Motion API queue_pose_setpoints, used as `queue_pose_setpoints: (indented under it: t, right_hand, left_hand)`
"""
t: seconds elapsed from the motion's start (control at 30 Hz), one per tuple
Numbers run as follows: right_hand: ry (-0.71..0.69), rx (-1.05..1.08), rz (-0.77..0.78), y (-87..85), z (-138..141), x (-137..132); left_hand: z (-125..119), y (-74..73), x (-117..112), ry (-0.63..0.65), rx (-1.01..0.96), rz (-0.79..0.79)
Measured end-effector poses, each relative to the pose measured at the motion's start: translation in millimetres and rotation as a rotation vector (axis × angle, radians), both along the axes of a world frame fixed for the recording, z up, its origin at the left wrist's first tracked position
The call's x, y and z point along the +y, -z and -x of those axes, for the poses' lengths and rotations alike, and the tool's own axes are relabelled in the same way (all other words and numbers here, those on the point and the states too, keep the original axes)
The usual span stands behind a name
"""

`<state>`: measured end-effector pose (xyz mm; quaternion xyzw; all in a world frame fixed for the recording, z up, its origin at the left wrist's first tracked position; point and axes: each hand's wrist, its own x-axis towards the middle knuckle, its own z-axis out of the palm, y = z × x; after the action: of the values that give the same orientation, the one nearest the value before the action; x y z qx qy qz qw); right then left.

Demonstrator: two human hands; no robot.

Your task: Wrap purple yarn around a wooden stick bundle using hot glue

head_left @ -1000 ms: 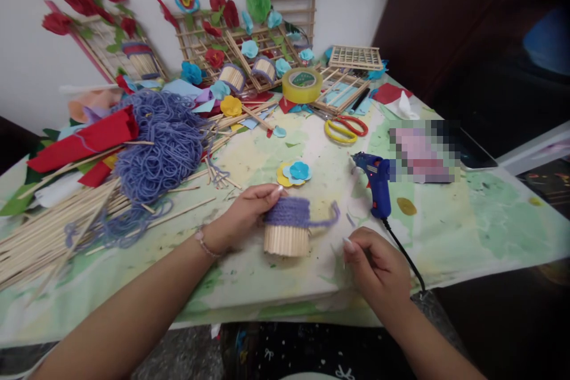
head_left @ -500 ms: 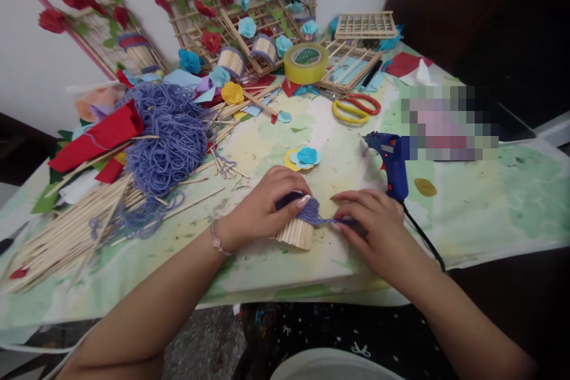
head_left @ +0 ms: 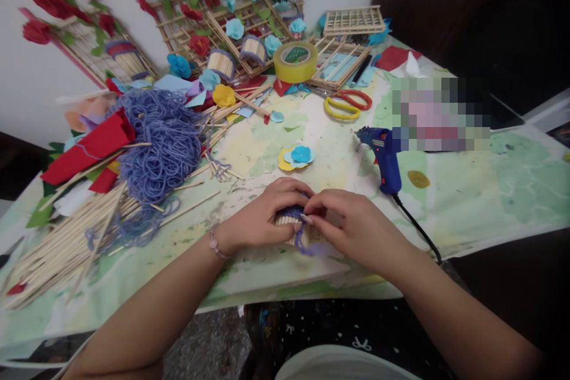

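My left hand [head_left: 271, 211] is closed around a small piece made of side-by-side wooden sticks [head_left: 285, 221], holding it on the table. Purple yarn [head_left: 299, 240] wraps its upper part, and a loose end hangs down in front. With fingertips pinched together, my right hand [head_left: 342, 217] presses the yarn against the piece, right beside my left fingers. Part of the piece is hidden under both hands. Just beyond them lies a layered felt flower [head_left: 299, 155] in yellow and blue. A blue glue gun [head_left: 383, 157] stands to the right, its red light on.
On the left are a heap of purple yarn [head_left: 160, 136], many wooden sticks [head_left: 75, 237] and red felt [head_left: 89, 148]. Scissors [head_left: 342, 108], a tape roll [head_left: 294, 65] and stick lattices with felt flowers [head_left: 196, 44] stand at the back. A black cord [head_left: 418, 228] runs off the table's front edge.
My right hand has moved left from pulling the yarn out sideways to the stick piece. The yarn end now hangs down the piece's front. The view has shifted slightly.
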<state>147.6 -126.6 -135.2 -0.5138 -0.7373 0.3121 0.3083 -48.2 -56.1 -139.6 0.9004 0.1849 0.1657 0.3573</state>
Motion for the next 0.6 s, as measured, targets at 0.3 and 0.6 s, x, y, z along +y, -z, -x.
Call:
queue_pose_setpoints:
  t: [0.3,0.6]
  right_hand:
    - [0.367,0.178,-0.095,0.4,-31.5,-14.7]
    - [0.611,0.162,-0.178,8.5,-55.2,-31.5]
  left_hand:
    - [3.3,-12.7,-2.3,-0.010,0.067,0.091]
    - [-5.4,-5.1,-7.9,-0.198,0.144,0.118]
